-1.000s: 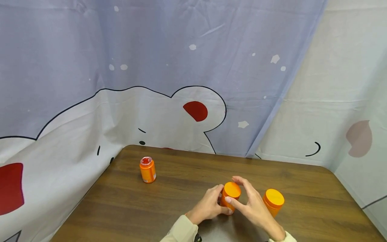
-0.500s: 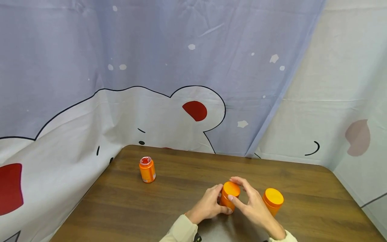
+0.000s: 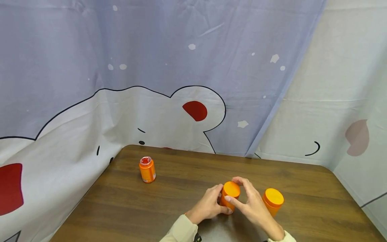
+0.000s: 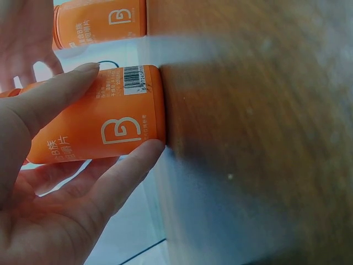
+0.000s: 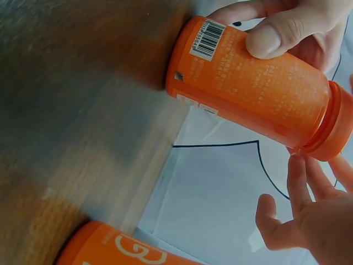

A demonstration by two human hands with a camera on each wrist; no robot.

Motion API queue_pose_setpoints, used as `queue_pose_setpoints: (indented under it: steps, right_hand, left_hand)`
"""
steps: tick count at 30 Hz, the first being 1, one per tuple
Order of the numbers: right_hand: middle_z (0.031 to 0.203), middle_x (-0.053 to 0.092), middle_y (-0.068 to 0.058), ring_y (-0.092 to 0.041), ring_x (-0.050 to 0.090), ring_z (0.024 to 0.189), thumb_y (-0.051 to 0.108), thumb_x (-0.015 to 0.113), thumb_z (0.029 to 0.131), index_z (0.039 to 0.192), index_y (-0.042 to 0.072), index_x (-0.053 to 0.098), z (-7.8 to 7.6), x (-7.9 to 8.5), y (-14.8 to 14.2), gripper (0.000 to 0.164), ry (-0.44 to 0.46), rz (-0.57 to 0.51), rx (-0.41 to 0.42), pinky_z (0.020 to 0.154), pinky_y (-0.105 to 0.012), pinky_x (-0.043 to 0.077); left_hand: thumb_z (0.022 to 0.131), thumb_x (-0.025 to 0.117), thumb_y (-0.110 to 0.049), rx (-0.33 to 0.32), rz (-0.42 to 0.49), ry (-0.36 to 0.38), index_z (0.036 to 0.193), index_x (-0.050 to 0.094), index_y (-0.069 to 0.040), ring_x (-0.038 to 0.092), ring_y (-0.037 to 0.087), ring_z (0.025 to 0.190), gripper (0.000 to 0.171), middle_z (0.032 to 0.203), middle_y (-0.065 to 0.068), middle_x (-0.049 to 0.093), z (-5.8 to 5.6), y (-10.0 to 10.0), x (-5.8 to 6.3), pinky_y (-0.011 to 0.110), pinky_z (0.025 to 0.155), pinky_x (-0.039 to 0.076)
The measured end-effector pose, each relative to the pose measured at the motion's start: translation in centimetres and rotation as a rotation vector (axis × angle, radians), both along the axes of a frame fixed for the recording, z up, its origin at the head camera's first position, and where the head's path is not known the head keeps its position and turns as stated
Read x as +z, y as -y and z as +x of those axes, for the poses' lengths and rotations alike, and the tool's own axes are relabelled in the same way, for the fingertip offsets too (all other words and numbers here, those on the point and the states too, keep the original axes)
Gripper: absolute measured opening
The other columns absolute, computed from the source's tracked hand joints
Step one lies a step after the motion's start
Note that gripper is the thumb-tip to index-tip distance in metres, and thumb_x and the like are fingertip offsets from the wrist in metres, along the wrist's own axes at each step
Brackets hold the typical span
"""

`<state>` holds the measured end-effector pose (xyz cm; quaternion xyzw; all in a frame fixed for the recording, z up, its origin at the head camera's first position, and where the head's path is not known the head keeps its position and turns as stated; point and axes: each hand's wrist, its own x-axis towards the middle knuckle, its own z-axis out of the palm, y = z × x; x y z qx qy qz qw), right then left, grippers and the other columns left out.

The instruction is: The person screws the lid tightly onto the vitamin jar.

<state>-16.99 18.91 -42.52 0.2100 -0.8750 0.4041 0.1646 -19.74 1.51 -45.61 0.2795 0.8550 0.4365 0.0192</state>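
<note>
An orange pill bottle with an orange cap stands upright on the table. My left hand grips its body low down, thumb on the near side; in the left wrist view a barcode and white lettering show between the thumb and fingers. My right hand holds the cap between thumb and fingers, and the right wrist view shows its fingertips at the cap's edge. The cap sits on the bottle neck. To the right, close by the right hand, stands a second capped orange bottle.
An uncapped orange bottle stands at the back left, with torn foil round its mouth. The brown wooden table meets a printed curtain along its back and left edges.
My right thumb and fingers have shifted slightly around the cap, back and forth. The left hand and the bottle stay in place.
</note>
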Motion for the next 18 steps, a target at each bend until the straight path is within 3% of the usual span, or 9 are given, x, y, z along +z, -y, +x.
queue_pose_setpoints:
  steps: [5,12,18]
  right_hand:
    - [0.127,0.049,0.011,-0.013,0.046,0.114,0.031,0.068,0.082,0.131,0.02,0.042,0.23,0.21,-0.29,0.056,0.058,-0.017,0.043,0.093,-0.047,0.038]
    - [0.129,0.049,0.008,-0.015,0.046,0.116,0.015,0.064,0.085,0.132,0.016,0.041,0.2,0.49,-0.7,0.052,0.035,-0.059,0.154,0.097,-0.024,0.034]
    - [0.124,0.052,0.007,-0.014,0.048,0.114,0.017,0.064,0.086,0.128,0.017,0.045,0.28,0.69,-0.51,0.046,0.023,-0.06,0.145,0.097,-0.016,0.031]
  left_hand:
    - [0.068,0.081,-0.027,0.009,-0.019,0.016,0.108,0.051,-0.017,0.05,0.001,0.081,0.051,0.093,-0.01,0.052,-0.01,-0.03,-0.13,0.018,0.074,0.046]
    - [0.067,0.082,-0.024,0.009,0.006,0.006,0.108,0.052,-0.016,0.053,0.002,0.082,0.052,0.094,-0.008,0.054,-0.11,-0.09,-0.27,0.02,0.073,0.049]
    - [0.067,0.082,-0.024,0.005,0.014,0.012,0.108,0.052,-0.016,0.053,0.002,0.081,0.052,0.094,-0.008,0.054,-0.1,0.0,-0.19,0.02,0.072,0.049]
